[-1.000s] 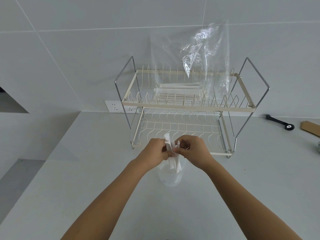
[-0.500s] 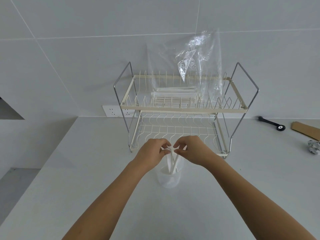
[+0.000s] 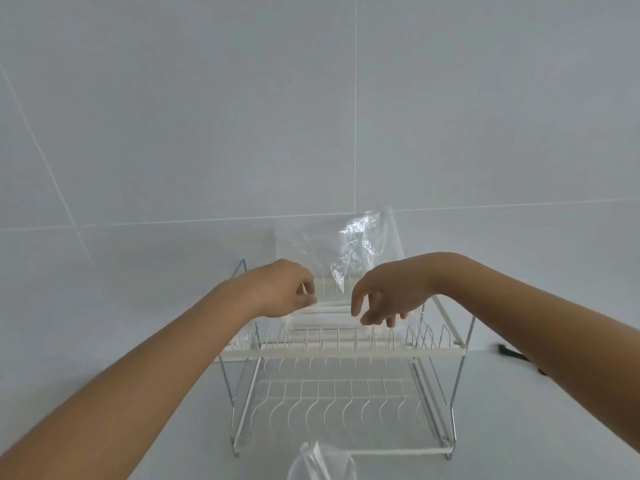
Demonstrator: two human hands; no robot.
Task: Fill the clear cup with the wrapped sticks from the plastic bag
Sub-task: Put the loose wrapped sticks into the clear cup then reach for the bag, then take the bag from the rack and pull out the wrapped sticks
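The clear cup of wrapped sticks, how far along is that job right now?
Done: a few white paper-wrapped sticks already stand in the clear plastic cup at the bottom edge. In hand: nothing yet; the left hand and right hand reach over the clear plastic bag on the cream wire rack. Left: the bagged pile of sticks, so most remains.
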